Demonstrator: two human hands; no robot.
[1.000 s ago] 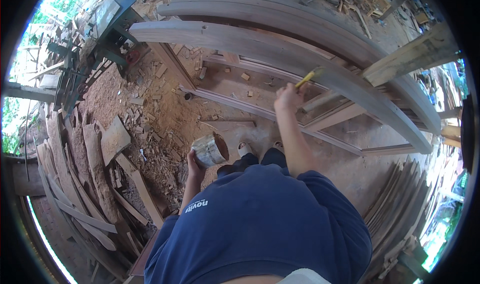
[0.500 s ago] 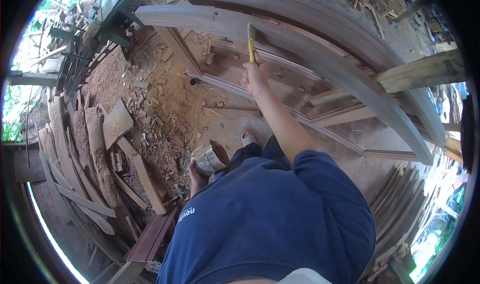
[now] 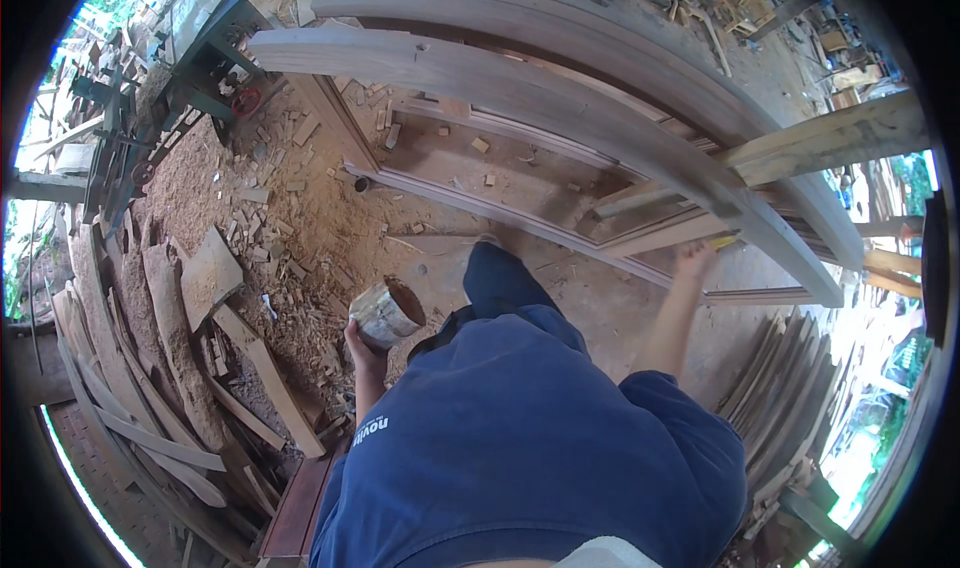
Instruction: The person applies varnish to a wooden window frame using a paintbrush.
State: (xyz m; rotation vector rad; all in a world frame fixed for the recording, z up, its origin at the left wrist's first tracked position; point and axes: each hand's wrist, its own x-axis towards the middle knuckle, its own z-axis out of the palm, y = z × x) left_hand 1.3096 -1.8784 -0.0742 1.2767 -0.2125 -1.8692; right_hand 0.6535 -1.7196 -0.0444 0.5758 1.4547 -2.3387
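My left hand (image 3: 366, 354) is closed round the side of a stained, whitish can (image 3: 385, 314), tilted so that its brown inside shows. Far over to the right, my right hand (image 3: 694, 258), somewhat blurred, grips a yellow-handled paintbrush (image 3: 722, 240). The brush lies against the right part of a long, curved wooden frame piece (image 3: 560, 88), where a darker patch shows near it. Its bristles are hard to make out. Below and behind that piece stretches the lower wooden frame (image 3: 470, 206) with its crossbars.
Wood scraps and sawdust (image 3: 300, 218) cover the floor at left, beside a green machine (image 3: 215, 58). Rough boards (image 3: 180, 338) lean at the left, more slats (image 3: 790, 378) at the right. A thick timber beam (image 3: 830, 138) crosses by the frame's right end.
My right hand has swung from the middle of the curved piece far to the right with the brush. The can has moved slightly left, still in my left hand.
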